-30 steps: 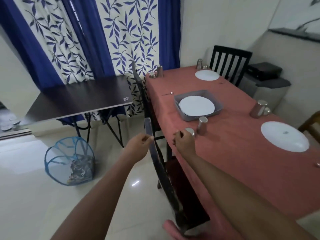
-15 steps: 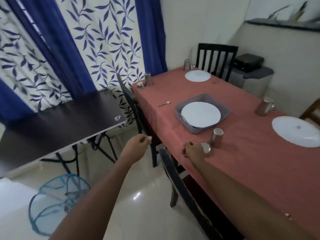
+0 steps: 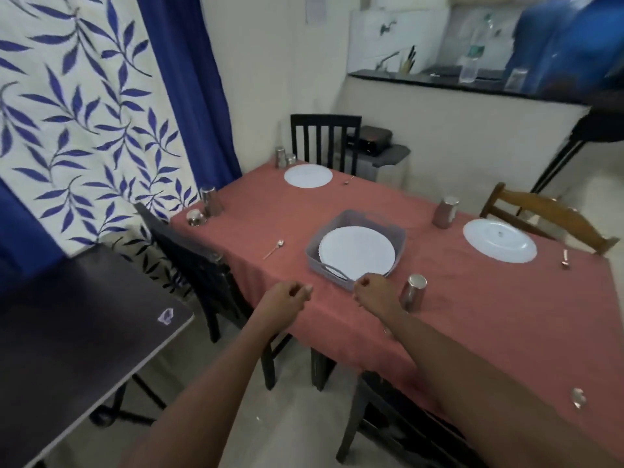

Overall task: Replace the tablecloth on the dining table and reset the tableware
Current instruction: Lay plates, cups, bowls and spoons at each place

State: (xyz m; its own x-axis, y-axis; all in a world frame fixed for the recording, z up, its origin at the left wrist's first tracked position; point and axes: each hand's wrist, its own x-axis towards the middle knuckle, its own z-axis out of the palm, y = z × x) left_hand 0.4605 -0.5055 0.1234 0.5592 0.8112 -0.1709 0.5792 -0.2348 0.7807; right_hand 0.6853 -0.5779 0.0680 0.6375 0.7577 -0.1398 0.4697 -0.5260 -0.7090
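Standing at the long side of the dining table (image 3: 506,349), I look down on its salmon-red tablecloth (image 3: 456,298), which covers the whole top and hangs over the near edge. Left of it stands a dark side table (image 3: 67,332) before a curtain (image 3: 84,113) of white cloth with blue leaves and plain blue panels. A pale wall runs behind, and a black counter (image 3: 456,84) with a bottle lies at the far right.

My left hand (image 3: 287,298) hovers over the tablecloth's edge, fingers curled with the thumb against them, holding nothing I can make out. My right hand (image 3: 373,292) is curled likewise, just in front of the grey tray (image 3: 395,228); whether it touches the tray I cannot tell. My hands are apart.

Counted left to right: four steel tumblers, at the left corner (image 3: 211,201), at the far end (image 3: 280,157), beside my right hand (image 3: 413,292), and near the right plate (image 3: 445,211). Three white plates: one at the far end (image 3: 308,175), one inside the tray (image 3: 357,253), one on the right (image 3: 499,240). Three dark chairs, at left (image 3: 196,261), far end (image 3: 324,140) and below me (image 3: 405,434), and one wooden chair (image 3: 547,214) at right. A spoon (image 3: 274,248) lies left of the tray.
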